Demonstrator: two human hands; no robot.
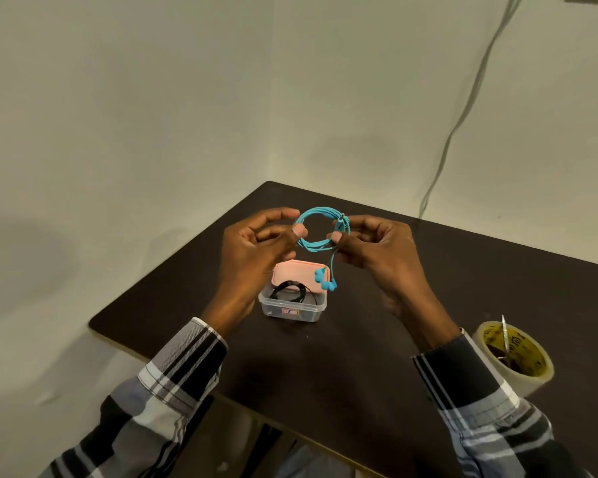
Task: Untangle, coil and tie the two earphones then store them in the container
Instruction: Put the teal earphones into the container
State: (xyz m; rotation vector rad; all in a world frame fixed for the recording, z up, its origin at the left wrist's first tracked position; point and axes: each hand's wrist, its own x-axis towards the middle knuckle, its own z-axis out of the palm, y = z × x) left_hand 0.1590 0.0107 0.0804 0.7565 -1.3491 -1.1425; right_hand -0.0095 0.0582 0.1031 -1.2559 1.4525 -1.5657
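Note:
A blue earphone (320,213) is wound into a round coil and held up above the table. My left hand (256,250) pinches the coil's left side, and my right hand (377,250) pinches its right side, where a thin tie wraps the strands. Its two blue earbuds (327,281) dangle on a short length of cord over the container. The clear plastic container (292,310) stands on the dark table below my hands, and a coiled black earphone (289,291) lies inside it.
A pink lid (290,270) lies behind the container, touching it. A roll of tape (513,353) with a thin metal tool stuck in it sits at the table's right edge. The dark table (428,305) stands in a wall corner. A cable hangs down the right wall.

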